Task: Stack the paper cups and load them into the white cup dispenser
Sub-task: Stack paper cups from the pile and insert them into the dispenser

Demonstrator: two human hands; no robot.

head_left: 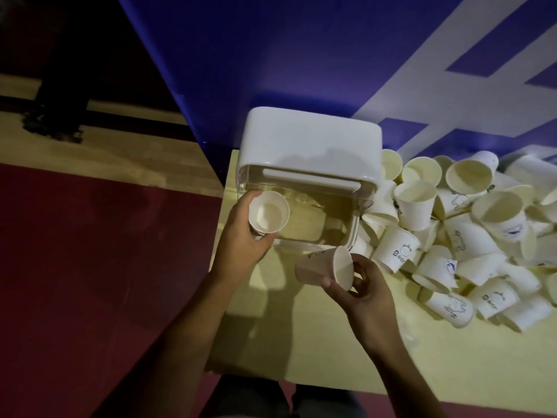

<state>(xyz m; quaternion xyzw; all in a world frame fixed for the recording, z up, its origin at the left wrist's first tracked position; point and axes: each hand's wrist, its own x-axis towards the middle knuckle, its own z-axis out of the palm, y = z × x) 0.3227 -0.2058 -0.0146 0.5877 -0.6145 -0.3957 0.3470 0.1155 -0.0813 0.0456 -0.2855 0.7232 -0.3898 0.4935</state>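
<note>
While my left hand (pixel 241 236) grips one upright paper cup (pixel 268 215) just in front of the white cup dispenser (pixel 310 143), which stands at the far left corner of the table (pixel 331 342), my right hand (pixel 366 294) pinches a second cup (pixel 319 268) at its rim, tipped sideways and a little apart from the first. I judge this is the stacking step: next I must swing the second cup base-down and nest it into the other. The loose pile (pixel 470 230) crowds the table's far right. Several cups read "Bear" beside a small drawing.
</note>
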